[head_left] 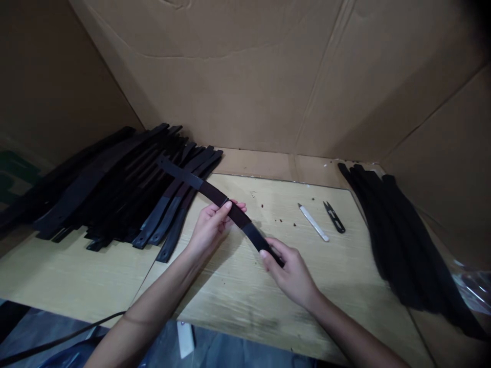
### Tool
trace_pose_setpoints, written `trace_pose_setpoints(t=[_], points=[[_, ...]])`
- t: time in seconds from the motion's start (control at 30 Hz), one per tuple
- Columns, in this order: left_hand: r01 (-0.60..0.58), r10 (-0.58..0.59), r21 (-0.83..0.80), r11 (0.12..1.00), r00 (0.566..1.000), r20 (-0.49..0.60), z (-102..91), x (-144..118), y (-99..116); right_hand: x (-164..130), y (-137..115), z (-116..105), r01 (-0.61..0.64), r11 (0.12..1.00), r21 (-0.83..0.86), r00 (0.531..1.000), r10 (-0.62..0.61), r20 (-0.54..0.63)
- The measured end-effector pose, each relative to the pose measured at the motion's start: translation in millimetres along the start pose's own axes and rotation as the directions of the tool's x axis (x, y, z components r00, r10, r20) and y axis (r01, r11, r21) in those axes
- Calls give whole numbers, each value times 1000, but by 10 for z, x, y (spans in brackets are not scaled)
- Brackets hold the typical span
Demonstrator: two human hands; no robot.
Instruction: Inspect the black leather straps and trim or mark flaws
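My right hand (293,273) pinches the near end of one black strap (215,197), my left hand (213,225) closed on its middle, above the worktop (238,291). I judge the work midway: a big pile (111,189) lies left, a smaller bundle (402,240) right, snips (334,216) untouched.

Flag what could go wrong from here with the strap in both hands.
The strap spans from the left hand and right hand back onto the left pile; pulling could drag neighbours off. The snips and white marker lie loose near the right hand, so a sweep might knock them.
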State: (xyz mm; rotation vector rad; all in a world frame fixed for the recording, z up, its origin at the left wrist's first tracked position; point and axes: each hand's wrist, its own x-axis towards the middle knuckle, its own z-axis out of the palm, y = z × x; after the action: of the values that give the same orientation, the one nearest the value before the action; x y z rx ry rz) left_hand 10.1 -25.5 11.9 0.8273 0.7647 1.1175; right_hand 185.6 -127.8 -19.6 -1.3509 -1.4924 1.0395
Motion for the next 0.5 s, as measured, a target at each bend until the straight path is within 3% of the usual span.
trace_pose_setpoints(t=[0.27, 0.5], points=[[-115, 115, 0, 993, 991, -67, -54, 35, 56, 7, -20, -4, 25, 1000, 8, 1000, -25, 10], [-57, 57, -2, 998, 996, -62, -14, 16, -7, -9, 14, -11, 7, 1000, -17, 1000, -7, 4]])
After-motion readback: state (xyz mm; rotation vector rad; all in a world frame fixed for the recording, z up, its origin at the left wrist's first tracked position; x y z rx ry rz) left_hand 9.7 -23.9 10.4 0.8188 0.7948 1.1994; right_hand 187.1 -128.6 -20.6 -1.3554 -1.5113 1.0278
